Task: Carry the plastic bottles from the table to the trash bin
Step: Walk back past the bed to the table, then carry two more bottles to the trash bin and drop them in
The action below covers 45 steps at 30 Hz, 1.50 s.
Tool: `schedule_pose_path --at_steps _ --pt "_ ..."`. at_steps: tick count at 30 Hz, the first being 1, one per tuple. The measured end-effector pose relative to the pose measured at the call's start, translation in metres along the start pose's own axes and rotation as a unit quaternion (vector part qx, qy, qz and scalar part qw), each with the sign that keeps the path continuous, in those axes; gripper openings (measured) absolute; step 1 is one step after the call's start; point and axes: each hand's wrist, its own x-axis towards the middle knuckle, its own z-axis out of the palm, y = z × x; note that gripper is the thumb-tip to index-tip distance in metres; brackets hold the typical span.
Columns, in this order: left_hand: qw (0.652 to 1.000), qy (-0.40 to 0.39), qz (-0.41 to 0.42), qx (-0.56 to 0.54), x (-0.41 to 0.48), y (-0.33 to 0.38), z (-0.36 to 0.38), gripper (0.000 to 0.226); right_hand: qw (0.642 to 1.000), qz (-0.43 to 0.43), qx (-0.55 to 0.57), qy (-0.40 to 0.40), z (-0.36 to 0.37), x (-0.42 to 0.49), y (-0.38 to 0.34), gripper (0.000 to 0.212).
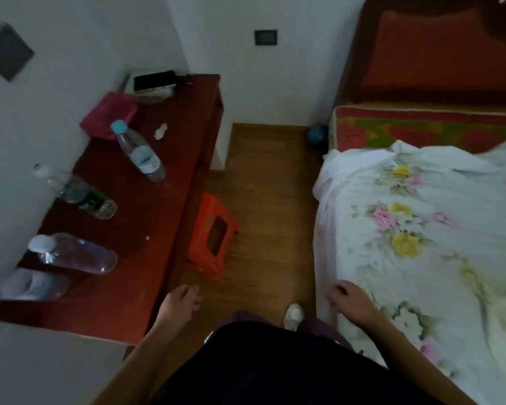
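Note:
Several plastic bottles stand on a dark red table (146, 217) along the left wall. Farthest is a clear bottle with a light blue cap (139, 152). Behind it to the left stands a bottle with a green label (82, 194). Nearer comes a clear label-less bottle with a white cap (76, 252), and at the near end a pale bluish bottle (34, 285), blurred. My left hand (183, 301) hangs empty by the table's near corner, fingers loosely curled. My right hand (349, 299) hangs empty by the bed's edge, fingers loosely curled. No trash bin is in view.
An orange plastic stool (214, 238) stands on the wooden floor against the table's side. A bed with a floral sheet (421, 244) fills the right. A pink bag (108, 115) and a black device (155, 80) lie at the table's far end. A narrow floor aisle runs between table and bed.

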Motion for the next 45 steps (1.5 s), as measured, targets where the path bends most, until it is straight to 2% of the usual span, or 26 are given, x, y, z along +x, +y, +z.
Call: schedule_pose_path --at_steps 3,8,11,16,21,27,30,35,39,42,45 --pt "0.995 0.067 -0.004 -0.071 -0.008 0.005 -0.016 0.017 0.996 -0.056 -0.045 -0.05 -0.007 0.037 -0.072 0.011" --pt "0.973 0.182 -0.008 -0.145 -0.012 0.006 -0.055 0.015 0.969 -0.173 -0.133 -0.119 0.013 0.078 -0.193 0.022" --pt "0.953 0.257 0.001 -0.163 -0.012 -0.001 -0.081 0.015 0.951 -0.227 -0.154 -0.146 0.038 0.086 -0.261 0.027" --pt "0.921 0.329 -0.023 -0.207 -0.006 -0.007 -0.117 0.011 0.923 -0.299 -0.167 -0.175 0.083 0.091 -0.349 0.033" --pt "0.902 0.363 -0.047 -0.228 0.011 0.014 -0.137 0.04 0.917 -0.322 -0.168 -0.166 0.122 0.111 -0.407 0.049" --pt "0.898 0.377 -0.047 -0.223 0.062 -0.007 -0.153 0.072 0.909 -0.354 -0.173 -0.136 0.152 0.147 -0.465 0.085" --pt "0.86 0.435 -0.07 -0.257 0.065 0.025 -0.154 0.072 0.891 -0.396 -0.162 -0.154 0.165 0.166 -0.488 0.09" --pt "0.796 0.504 -0.117 -0.314 0.07 0.067 -0.148 0.06 0.853 -0.428 -0.172 -0.243 0.175 0.188 -0.508 0.07" --pt "0.756 0.536 -0.151 -0.344 0.063 0.081 -0.133 0.059 0.824 -0.446 -0.18 -0.301 0.173 0.196 -0.52 0.059" --pt "0.713 0.564 -0.181 -0.375 0.043 0.09 -0.119 0.051 0.785 -0.474 -0.185 -0.352 0.181 0.186 -0.528 0.052" --pt "0.65 0.599 -0.204 -0.421 0.008 0.085 -0.099 0.051 0.728 -0.508 -0.198 -0.415 0.199 0.164 -0.527 0.047"
